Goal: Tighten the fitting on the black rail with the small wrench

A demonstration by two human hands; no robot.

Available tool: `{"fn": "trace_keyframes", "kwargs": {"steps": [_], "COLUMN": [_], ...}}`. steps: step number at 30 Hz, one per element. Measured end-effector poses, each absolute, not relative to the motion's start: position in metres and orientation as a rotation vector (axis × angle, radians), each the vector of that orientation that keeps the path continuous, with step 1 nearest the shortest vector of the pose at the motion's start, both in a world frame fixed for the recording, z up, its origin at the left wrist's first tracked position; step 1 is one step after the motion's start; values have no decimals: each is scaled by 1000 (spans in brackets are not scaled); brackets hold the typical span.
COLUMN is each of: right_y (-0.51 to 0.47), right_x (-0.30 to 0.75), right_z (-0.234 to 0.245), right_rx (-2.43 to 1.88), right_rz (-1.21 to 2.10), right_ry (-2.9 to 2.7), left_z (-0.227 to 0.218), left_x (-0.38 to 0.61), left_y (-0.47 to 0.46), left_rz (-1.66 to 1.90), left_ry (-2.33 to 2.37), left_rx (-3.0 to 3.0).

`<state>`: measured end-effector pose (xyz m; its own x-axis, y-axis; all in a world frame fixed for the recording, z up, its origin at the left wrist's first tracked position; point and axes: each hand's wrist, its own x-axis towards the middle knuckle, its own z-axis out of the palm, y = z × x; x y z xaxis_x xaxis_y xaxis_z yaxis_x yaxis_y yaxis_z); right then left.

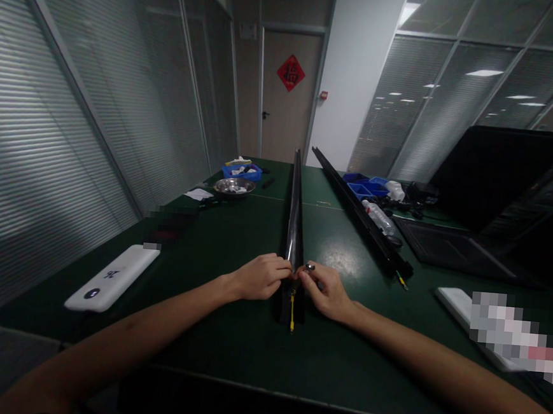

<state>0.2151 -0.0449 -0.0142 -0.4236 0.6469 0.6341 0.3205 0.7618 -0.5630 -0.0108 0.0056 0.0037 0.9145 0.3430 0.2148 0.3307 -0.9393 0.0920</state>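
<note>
A long black metal channel [294,227] lies lengthwise on the green table, its near end between my hands. At its left side, my left hand [264,277] is closed, with its fingertips gripping the channel's edge. My right hand [327,292] is closed at the right side, thumb and forefinger pinched over the channel; what they hold is too small to make out. A shiny round metal piece [309,267] shows at the right fingers. Out of the near end comes a short yellow wire [292,310] with a terminal, just below my fingertips.
A second black channel [362,214] lies slanted to the right, a yellow-green wire [401,280] at its end. Beyond it are a plastic bottle [379,218] and blue bins [367,185]. A metal bowl [234,187], blue basket [242,171] and white power bank [114,278] are left.
</note>
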Motion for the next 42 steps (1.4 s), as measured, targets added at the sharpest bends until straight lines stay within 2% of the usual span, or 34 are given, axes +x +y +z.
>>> {"fn": "trace_keyframes", "kwargs": {"steps": [11, 19, 30, 42], "right_y": [-42, -45, -40, -44], "right_x": [218, 214, 217, 215], "right_z": [-15, -14, -16, -13], "right_rx": [-635, -719, -639, -725], "right_rz": [508, 425, 511, 453], "right_ry": [-2048, -2009, -2053, -2020], "left_z": [3, 2, 3, 1], "left_x": [-11, -12, -11, -11], "left_y": [5, 6, 6, 7], "left_rz": [374, 368, 358, 369], "left_ry": [508, 514, 513, 525], "left_rx": [3012, 3019, 3020, 3019]}}
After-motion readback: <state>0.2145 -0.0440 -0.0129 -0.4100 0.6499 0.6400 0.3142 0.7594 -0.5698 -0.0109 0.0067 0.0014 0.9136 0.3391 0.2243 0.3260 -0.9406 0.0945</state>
